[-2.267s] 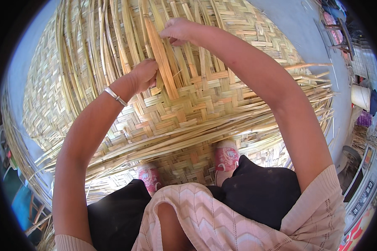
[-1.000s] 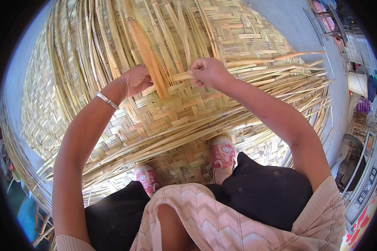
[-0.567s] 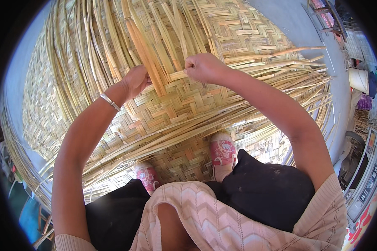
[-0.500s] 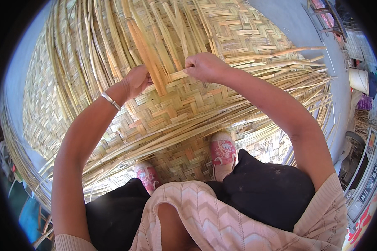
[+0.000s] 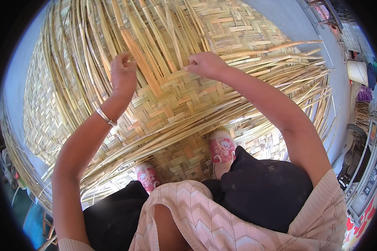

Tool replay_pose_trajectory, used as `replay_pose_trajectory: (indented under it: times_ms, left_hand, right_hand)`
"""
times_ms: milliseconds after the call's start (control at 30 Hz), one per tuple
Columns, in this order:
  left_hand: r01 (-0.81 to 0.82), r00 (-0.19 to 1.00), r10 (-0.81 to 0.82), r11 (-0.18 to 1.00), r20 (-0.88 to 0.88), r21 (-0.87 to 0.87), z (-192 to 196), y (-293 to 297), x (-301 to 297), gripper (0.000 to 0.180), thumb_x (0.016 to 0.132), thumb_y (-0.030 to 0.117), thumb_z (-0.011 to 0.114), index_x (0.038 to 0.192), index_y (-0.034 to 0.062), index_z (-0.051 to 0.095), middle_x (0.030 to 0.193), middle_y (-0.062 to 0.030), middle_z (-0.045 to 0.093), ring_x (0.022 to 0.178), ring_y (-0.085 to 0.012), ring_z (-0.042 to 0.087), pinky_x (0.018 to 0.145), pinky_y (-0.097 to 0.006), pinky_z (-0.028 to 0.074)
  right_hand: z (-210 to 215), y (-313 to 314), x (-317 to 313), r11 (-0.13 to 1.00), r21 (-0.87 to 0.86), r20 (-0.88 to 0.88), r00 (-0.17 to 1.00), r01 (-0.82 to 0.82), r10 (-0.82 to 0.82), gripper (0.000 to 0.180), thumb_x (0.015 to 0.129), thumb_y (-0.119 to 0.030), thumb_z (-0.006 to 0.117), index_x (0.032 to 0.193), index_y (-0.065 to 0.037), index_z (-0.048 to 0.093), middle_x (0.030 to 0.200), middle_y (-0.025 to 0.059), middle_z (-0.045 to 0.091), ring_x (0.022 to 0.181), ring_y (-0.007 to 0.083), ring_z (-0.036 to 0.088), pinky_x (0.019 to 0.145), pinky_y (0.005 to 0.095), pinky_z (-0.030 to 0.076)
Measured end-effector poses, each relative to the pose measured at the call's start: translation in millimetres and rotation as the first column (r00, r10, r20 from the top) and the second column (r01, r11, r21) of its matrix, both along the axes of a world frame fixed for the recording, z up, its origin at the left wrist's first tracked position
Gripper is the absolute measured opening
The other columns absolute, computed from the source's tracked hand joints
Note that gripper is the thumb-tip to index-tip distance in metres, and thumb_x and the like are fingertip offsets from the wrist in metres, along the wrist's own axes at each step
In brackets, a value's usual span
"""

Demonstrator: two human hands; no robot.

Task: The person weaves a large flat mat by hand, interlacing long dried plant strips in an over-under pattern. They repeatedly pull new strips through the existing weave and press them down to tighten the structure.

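Observation:
A large mat of woven flat reed strips (image 5: 176, 100) lies before me, with long loose strips running away from its working edge. My left hand (image 5: 124, 75) is raised over these strips, fingers bent and a little apart, holding nothing that I can see. Just right of it, a wide orange-brown strip (image 5: 141, 58) slants across the weave. My right hand (image 5: 207, 65) is closed in a pinch at the end of a pale crosswise reed strip (image 5: 176, 75). Its fingertips partly hide the strip's end.
A bundle of loose reeds (image 5: 280, 79) spreads to the right and crosses the mat near my feet. My pink patterned shoes (image 5: 222, 147) rest on the woven part. At the right stand a white bucket (image 5: 357, 72) and a vehicle's front end (image 5: 366, 175).
My left hand has let go at the wide strip's lower end and moved up and left. My right hand stays nearly in place at the crosswise strip.

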State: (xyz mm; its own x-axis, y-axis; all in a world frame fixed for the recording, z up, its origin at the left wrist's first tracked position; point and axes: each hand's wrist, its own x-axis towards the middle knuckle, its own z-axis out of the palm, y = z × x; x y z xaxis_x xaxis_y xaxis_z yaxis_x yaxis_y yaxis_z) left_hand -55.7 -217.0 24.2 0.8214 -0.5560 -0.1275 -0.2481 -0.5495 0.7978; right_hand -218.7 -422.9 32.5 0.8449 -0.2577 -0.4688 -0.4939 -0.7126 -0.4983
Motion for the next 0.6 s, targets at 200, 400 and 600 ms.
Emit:
replay_pose_trajectory:
  times_ms: [200, 400, 600]
  left_hand:
    - [0.593, 0.747, -0.628, 0.778, 0.220, 0.207, 2, -30, -59, 0.031, 0.088, 0.012, 0.055, 0.117, 0.0015, 0.058, 0.112, -0.0160, 0.058, 0.104, -0.0331, 0.059, 0.090, -0.041, 0.049]
    - [0.613, 0.762, -0.647, 0.739, 0.038, 0.280, 7, -52, -66, 0.029, 0.084, 0.016, 0.062, 0.111, 0.0067, 0.064, 0.107, -0.0150, 0.058, 0.097, -0.0338, 0.060, 0.085, -0.042, 0.049]
    - [0.629, 0.751, -0.659, 0.735, 0.048, 0.254, 10, -47, -62, 0.016, 0.080, 0.018, 0.068, 0.090, 0.0056, 0.071, 0.093, -0.0117, 0.063, 0.086, -0.0302, 0.062, 0.076, -0.039, 0.049]
  right_hand:
    - [-7, -22, 14, 0.987, 0.069, 0.222, 0.962, 0.147, -0.158, 0.030, 0.086, -0.035, 0.060, 0.093, -0.008, 0.067, 0.083, 0.0128, 0.068, 0.078, 0.0312, 0.064, 0.071, 0.0405, 0.050]
    - [-17, -28, 49, 0.953, 0.238, 0.179, 0.956, 0.189, -0.234, 0.044, 0.088, -0.034, 0.062, 0.116, -0.001, 0.061, 0.099, 0.0145, 0.068, 0.084, 0.0234, 0.065, 0.077, 0.0342, 0.051]
    - [-10, -34, 65, 0.832, 0.469, -0.004, 0.942, 0.298, -0.335, 0.033, 0.086, -0.028, 0.069, 0.104, -0.002, 0.063, 0.085, 0.0062, 0.064, 0.075, 0.0138, 0.060, 0.069, 0.0271, 0.050]
